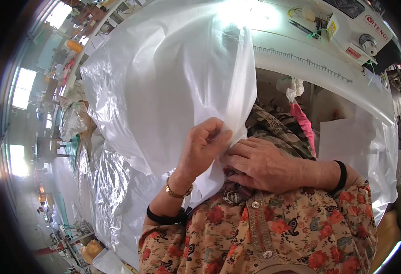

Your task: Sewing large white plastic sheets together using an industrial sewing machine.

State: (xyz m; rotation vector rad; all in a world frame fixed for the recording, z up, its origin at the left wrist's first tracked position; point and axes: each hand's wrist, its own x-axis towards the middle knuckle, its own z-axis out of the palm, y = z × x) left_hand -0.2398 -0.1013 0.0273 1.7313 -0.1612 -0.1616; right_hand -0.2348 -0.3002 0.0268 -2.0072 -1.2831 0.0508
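A broad white sheet point(164, 86), thin, glossy and slightly see-through, spreads from the far side of the scene toward the near middle. Its far part reaches over the worktop point(292, 57), while the left part fans out in loose, soft folds and shallow ripples that catch the light. Along the right side runs a long, narrow band point(239, 82), more opaque than the rest, apparently a doubled edge. The near end of this band is gathered between both hands point(206, 144), creased there, with a further piece hanging below them, nearer still.
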